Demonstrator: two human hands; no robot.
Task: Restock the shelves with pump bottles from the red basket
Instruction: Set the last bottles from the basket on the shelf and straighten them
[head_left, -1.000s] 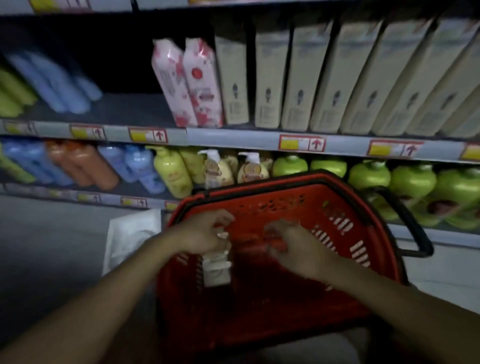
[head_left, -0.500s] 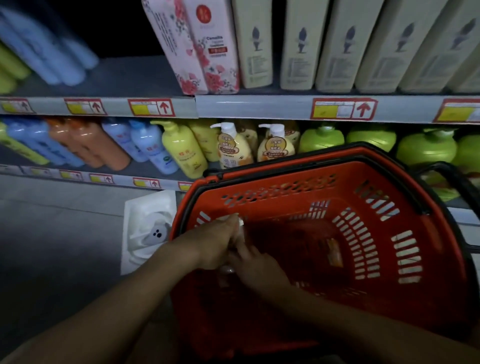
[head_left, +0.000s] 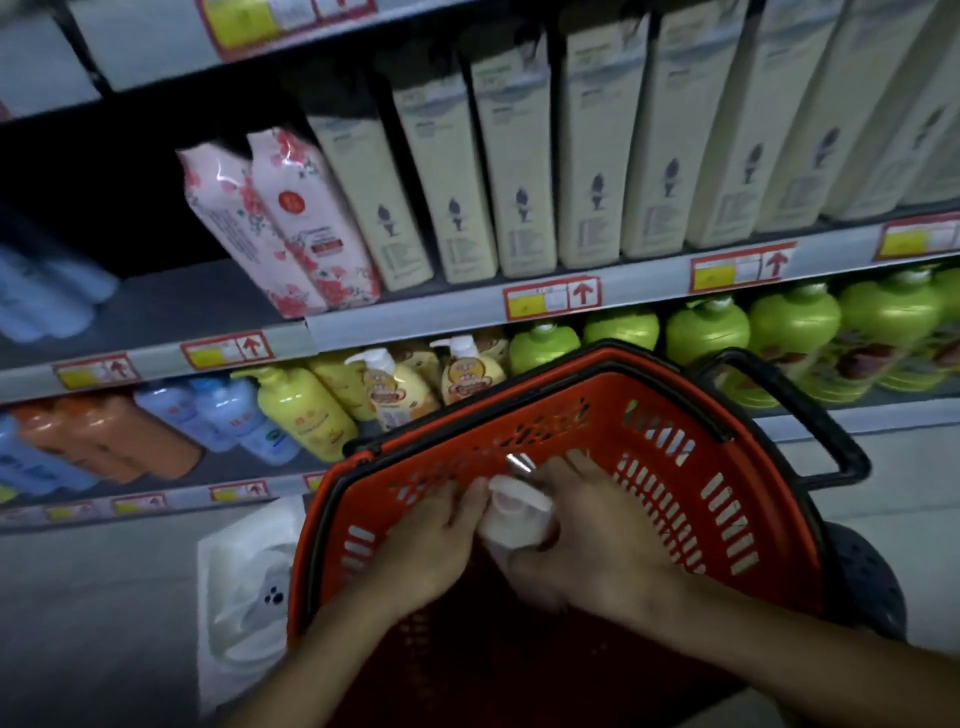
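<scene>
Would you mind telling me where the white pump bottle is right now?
In the head view, the white pump bottle sits low and centre, held between the left hand and right hand above the red basket.

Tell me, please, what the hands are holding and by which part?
Both the left hand and right hand grip a white pump bottle around its upper body, below the pump.

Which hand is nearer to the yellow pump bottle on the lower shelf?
Left. The left hand is just below and right of the yellow pump bottle, over the red basket's near-left wall; the right hand is farther right.
</scene>
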